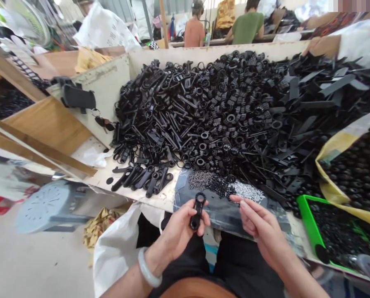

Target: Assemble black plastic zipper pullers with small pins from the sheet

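At the near edge of the dark mat (220,212), holding a ring-ended black part (198,211) in the fingers of the left hand (179,231); pinching narrow with the right hand (262,223), cannot tell whether on anything. Apparently mid-assembly, likely calling next for bringing both hands together. At the mat's far edge, silver pins (248,191); beyond, heaped plastic parts (185,103).

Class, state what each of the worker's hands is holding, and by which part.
Left hand: a black part, gripped by its middle. Right hand: cannot tell whether it holds anything.
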`<state>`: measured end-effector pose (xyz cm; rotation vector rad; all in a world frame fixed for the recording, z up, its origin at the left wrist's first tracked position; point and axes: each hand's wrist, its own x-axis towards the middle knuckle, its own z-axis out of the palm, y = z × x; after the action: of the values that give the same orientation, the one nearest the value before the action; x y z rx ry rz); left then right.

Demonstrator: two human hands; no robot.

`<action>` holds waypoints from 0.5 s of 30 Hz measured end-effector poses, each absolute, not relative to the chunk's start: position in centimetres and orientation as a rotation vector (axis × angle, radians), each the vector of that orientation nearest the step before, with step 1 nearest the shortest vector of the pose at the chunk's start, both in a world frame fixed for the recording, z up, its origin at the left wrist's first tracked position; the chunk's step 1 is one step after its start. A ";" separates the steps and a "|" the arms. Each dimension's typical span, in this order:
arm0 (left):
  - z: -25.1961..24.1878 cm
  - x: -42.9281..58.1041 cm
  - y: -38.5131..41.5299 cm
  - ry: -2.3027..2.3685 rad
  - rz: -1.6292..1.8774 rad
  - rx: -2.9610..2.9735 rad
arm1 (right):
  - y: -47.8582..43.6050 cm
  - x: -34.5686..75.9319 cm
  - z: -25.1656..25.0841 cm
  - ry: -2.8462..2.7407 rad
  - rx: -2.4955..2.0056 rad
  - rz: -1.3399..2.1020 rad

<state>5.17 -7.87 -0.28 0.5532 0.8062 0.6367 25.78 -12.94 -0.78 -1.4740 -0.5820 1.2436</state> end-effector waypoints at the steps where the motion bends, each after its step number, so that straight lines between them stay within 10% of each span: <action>1: -0.2 5.1 -7.9 0.808 0.640 0.551 | -12.9 25.9 -0.8 -0.583 -1.472 1.246; 15: -0.7 5.0 -5.7 1.186 0.774 0.817 | -8.0 33.8 0.6 -1.140 -1.935 0.158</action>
<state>4.95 -5.69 -0.70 0.8166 1.1855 0.7738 33.83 -8.03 0.65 -1.9353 -1.1400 0.1575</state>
